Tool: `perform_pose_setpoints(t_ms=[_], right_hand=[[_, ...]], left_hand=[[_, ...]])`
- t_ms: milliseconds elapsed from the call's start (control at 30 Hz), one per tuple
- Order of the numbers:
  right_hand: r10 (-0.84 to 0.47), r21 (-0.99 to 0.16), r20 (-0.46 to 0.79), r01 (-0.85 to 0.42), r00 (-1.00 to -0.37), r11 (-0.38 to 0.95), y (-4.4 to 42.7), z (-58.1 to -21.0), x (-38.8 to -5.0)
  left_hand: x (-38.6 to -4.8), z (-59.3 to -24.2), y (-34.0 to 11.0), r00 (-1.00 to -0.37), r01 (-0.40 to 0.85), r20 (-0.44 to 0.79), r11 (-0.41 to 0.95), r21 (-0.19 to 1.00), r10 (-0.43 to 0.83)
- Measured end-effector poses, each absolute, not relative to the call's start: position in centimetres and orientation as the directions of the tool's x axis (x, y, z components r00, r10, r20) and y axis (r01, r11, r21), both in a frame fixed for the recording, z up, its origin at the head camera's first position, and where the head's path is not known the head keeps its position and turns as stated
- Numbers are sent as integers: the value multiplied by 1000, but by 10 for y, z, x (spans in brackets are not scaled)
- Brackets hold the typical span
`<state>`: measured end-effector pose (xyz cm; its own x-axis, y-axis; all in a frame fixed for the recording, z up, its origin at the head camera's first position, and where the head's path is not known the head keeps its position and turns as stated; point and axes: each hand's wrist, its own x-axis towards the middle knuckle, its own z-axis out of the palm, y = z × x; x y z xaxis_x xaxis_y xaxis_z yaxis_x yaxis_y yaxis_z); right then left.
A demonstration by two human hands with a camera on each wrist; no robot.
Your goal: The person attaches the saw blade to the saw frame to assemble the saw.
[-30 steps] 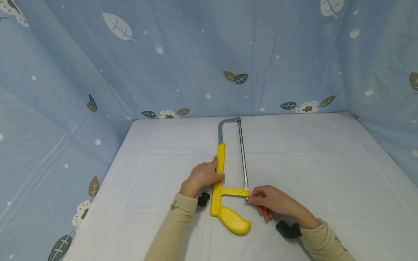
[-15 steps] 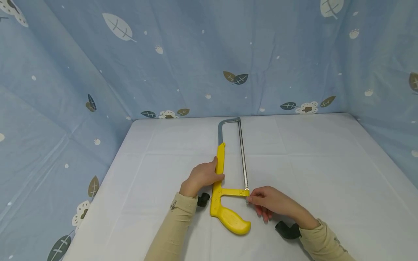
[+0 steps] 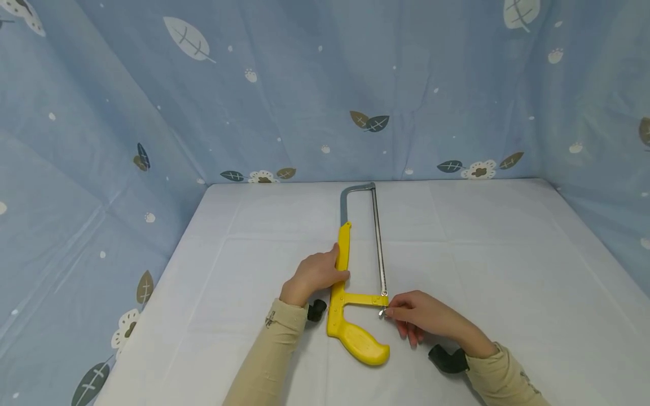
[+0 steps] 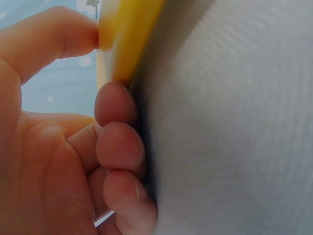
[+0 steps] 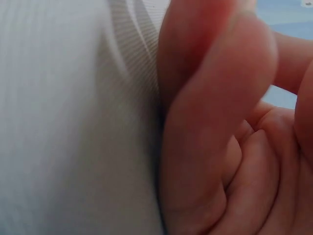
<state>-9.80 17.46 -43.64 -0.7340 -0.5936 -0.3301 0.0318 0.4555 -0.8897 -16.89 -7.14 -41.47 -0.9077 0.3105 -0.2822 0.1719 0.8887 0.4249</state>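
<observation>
A hacksaw with a yellow frame [image 3: 343,248] lies flat on the white cloth, its grip toward the near edge and its thin metal blade [image 3: 378,239] along the right side. The left hand [image 3: 315,272] grips the yellow bar, thumb and fingers on either side; the left wrist view shows the yellow bar [image 4: 132,39] between thumb and fingertips of that hand [image 4: 49,147]. At the blade's near end, the right hand [image 3: 418,310] pinches a small metal wing nut [image 3: 382,312]. In the right wrist view the curled fingers of the right hand [image 5: 215,127] hide the nut.
White cloth [image 3: 274,220] covers the table. Behind and to the left hangs a blue curtain [image 3: 304,84] with leaf prints. A black curved piece [image 3: 448,359] is at the right wrist, another [image 3: 317,310] at the left wrist.
The wing nut shows at a different angle between the right fingertips, which have barely shifted. The left hand and the hacksaw have stayed in place; the head view has tilted slightly.
</observation>
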Motion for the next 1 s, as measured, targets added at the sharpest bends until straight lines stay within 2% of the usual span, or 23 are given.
perform_pose_setpoints(t_ms=[533, 1000], right_hand=[[-571, -891, -334, 54, -750, 451, 177, -438, -99], [-589, -898, -330, 52, -738, 438, 176, -436, -100]], left_hand=[[-170, -415, -69, -904, 185, -288, 897, 403, 315], [-169, -413, -71, -906, 172, -291, 895, 412, 308]])
